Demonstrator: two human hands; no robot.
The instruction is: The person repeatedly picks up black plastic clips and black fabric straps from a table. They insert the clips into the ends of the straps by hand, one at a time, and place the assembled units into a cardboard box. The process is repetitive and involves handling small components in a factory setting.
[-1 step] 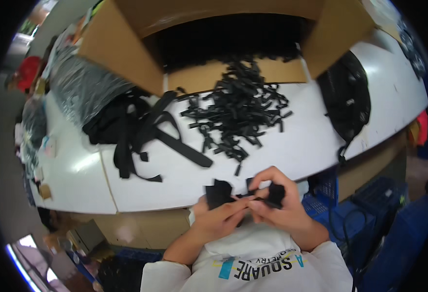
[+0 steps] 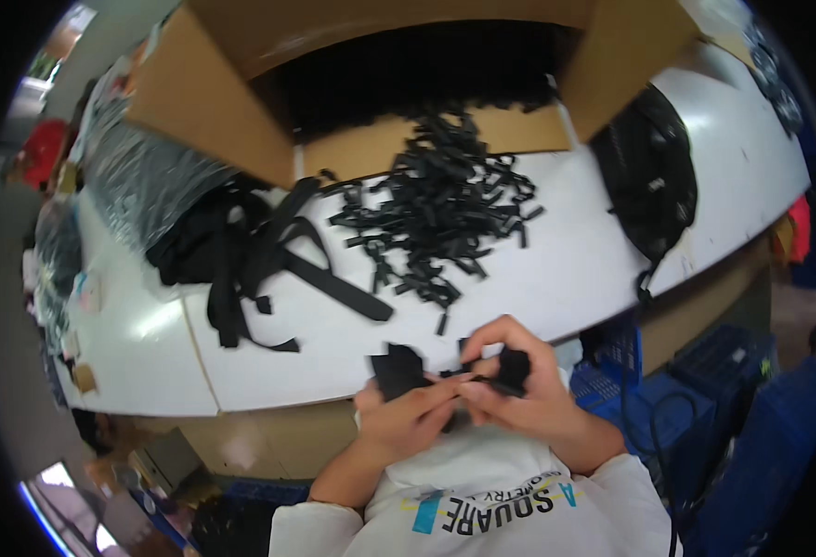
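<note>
Both hands are held together close in front of my white shirt, just off the table's front edge. My left hand (image 2: 400,416) is closed on a wide black strap (image 2: 398,371), whose folded end stands up past the thumb. In the bent fingers of my right hand (image 2: 524,390) is another black strap section (image 2: 514,372), curled over. The fingertips of both hands meet around a narrow dark part between these sections. What that part is, and whether the sections are one strap, is hidden by the fingers.
Beyond my hands lies a pile of small black looped pieces (image 2: 440,200), spilling from an open cardboard box (image 2: 352,160). Black straps (image 2: 338,286) and grey plastic wrapping (image 2: 143,176) lie left on the white table (image 2: 278,376). A black bag (image 2: 649,176) lies right. Blue crates (image 2: 654,408) stand below, right.
The view has shifted slightly, so the table, box and pile appear a little farther left. My hands keep nearly the same grip on the black straps.
</note>
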